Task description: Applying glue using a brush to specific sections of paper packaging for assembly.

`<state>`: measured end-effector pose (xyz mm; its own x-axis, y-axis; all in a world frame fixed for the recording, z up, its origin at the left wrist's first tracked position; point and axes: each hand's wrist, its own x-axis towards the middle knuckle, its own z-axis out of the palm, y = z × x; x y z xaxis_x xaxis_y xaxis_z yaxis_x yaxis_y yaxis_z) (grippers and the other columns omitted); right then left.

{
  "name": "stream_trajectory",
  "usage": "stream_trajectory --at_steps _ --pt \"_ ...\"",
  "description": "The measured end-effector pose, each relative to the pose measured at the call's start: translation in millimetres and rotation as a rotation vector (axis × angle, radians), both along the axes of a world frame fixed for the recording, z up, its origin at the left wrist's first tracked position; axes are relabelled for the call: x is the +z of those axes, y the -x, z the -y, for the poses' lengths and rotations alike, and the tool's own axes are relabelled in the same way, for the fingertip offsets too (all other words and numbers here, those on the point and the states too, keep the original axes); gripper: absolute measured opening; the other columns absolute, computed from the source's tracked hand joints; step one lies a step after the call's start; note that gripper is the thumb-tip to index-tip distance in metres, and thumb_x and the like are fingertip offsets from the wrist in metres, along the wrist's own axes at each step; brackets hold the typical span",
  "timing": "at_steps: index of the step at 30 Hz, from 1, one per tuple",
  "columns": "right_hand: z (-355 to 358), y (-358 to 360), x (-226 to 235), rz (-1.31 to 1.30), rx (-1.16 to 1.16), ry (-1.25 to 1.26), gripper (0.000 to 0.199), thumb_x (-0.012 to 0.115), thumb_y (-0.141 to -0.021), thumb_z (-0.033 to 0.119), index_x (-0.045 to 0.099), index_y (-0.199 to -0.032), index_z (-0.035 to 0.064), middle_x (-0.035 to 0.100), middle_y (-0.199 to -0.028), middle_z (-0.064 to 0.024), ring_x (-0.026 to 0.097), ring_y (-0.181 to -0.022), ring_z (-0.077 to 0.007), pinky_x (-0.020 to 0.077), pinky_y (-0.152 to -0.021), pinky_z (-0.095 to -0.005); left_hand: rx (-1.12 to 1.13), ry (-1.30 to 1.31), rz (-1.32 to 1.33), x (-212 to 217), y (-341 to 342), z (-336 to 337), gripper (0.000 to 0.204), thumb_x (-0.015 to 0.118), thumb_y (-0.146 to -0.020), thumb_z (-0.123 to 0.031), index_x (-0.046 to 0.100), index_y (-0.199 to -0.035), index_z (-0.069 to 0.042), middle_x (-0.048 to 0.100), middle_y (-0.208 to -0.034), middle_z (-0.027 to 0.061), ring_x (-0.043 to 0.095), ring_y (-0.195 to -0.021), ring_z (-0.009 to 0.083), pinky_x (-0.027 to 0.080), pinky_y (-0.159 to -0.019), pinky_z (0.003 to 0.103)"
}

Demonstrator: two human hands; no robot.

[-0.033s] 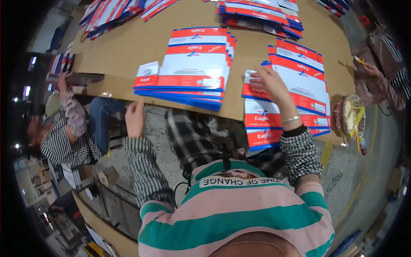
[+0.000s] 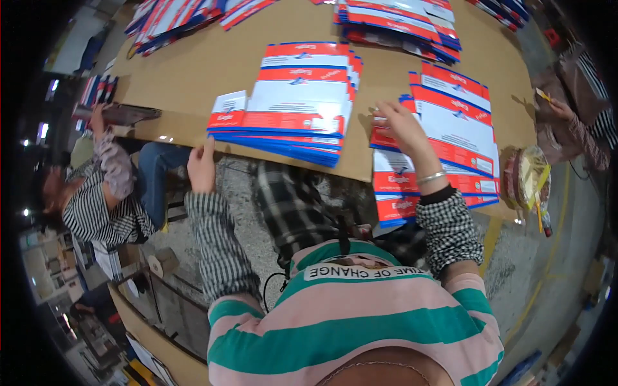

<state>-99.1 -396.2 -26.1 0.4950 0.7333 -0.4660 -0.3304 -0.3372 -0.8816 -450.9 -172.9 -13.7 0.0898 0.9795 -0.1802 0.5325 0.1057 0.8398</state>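
Two fanned stacks of flat, printed carton blanks in red, white and blue lie before me. At the lower left corner of the left stack [image 2: 296, 106], by the table edge, is my left hand [image 2: 202, 167]. Its fingers are loosely curled, with nothing visible in them. My right hand [image 2: 402, 127] is over the left side of the right stack [image 2: 454, 122], fingers pointing left and a little apart, holding nothing that I can see. It partly hides the blanks underneath. The lower blanks [image 2: 394, 183] of that stack jut out past the table's front edge.
More carton blanks lie in piles at the far left [image 2: 174, 26] and far middle [image 2: 399, 26] of the brown table [image 2: 212, 71]. A round, yellow-topped container [image 2: 529, 175] stands by the right edge. A co-worker sits at left [image 2: 103, 199]; another person's hand [image 2: 561, 108] is at right.
My left hand has moved slightly up, closer to the left stack's corner. My right hand has shifted slightly and its fingers are closer together. The whole view has moved a little.
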Motion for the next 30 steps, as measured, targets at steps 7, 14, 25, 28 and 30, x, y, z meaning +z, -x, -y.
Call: stream_trajectory --at_steps 7,14,25,28,30 --pt "-38 43 -57 0.068 -0.123 0.017 0.043 0.054 -0.087 0.036 0.045 -0.116 0.0056 0.056 -0.090 -0.0033 0.054 -0.078 -0.0132 0.0450 -0.065 -0.0293 -0.019 0.222 -0.171 -83 -37 -133 0.066 0.060 -0.077 -0.046 0.051 -0.117 0.006 0.058 -0.112 0.0214 0.057 -0.100 0.0253 0.041 -0.090 0.031" --pt "-43 20 -29 -0.139 -0.282 0.177 0.042 0.062 -0.081 0.032 0.048 -0.108 0.0036 0.059 -0.088 -0.0089 0.059 -0.067 -0.0176 0.0477 -0.056 -0.0286 -0.378 0.492 -0.079 -46 -69 -102 0.045 0.062 -0.079 -0.026 0.054 -0.113 0.002 0.061 -0.106 0.0156 0.060 -0.092 0.0216 0.047 -0.081 0.035" --pt "-37 57 8 -0.086 -0.157 -0.201 0.028 0.061 -0.080 0.006 0.053 -0.106 -0.0012 0.060 -0.098 -0.0083 0.057 -0.090 -0.0156 0.0457 -0.081 -0.0289 -0.280 0.454 0.675 -22 5 -59 0.041 0.058 -0.079 0.001 0.046 -0.118 0.005 0.058 -0.110 0.0145 0.058 -0.099 0.0207 0.045 -0.089 0.031" --pt "-45 41 38 0.157 -0.140 -0.315 0.027 0.060 -0.081 0.007 0.052 -0.106 -0.0007 0.059 -0.096 -0.0062 0.055 -0.087 -0.0133 0.0437 -0.077 -0.0256 -0.327 0.356 0.754 4 -5 -60 0.047 0.059 -0.076 0.005 0.042 -0.120 0.005 0.057 -0.112 0.0150 0.056 -0.102 0.0222 0.044 -0.091 0.032" --pt "-46 34 54 0.318 -0.111 -0.344 0.028 0.062 -0.080 0.006 0.053 -0.106 0.0001 0.059 -0.090 -0.0039 0.054 -0.082 -0.0121 0.0416 -0.072 -0.0242 -0.391 0.222 0.786 -3 -11 -66 0.049 0.059 -0.074 0.006 0.042 -0.120 0.001 0.056 -0.114 0.0132 0.054 -0.104 0.0218 0.045 -0.090 0.032"
